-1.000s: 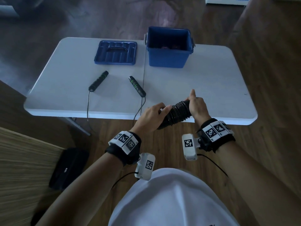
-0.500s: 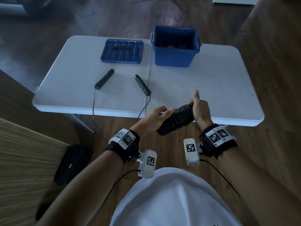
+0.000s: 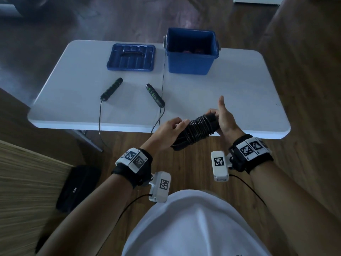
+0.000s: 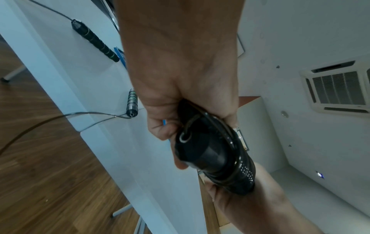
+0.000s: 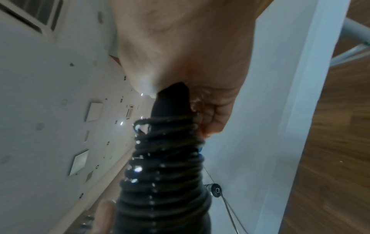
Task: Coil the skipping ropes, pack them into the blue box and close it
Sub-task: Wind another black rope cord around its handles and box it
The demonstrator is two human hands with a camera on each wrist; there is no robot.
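Both hands hold a black skipping rope bundle (image 3: 196, 131), its cord wound round the paired handles, just in front of the white table's near edge. My left hand (image 3: 170, 129) grips the lower handle end (image 4: 202, 152). My right hand (image 3: 220, 118) grips the upper end (image 5: 172, 101), thumb sticking up. The wound cord (image 5: 166, 166) fills the right wrist view. A second rope lies uncoiled on the table: one handle (image 3: 111, 89) at left, another (image 3: 155, 94) near the middle, cord hanging over the edge. The open blue box (image 3: 191, 50) stands at the back, with dark things inside.
The blue lid (image 3: 131, 57) lies flat on the white table (image 3: 239, 85), left of the box. A black bag (image 3: 78, 187) sits on the wooden floor at lower left. The second rope's cord (image 3: 99, 126) drops towards the floor by a table leg.
The bundle and both hands have stayed at the table's near edge with the same hold. My head view has shifted a little; the second rope has not moved.
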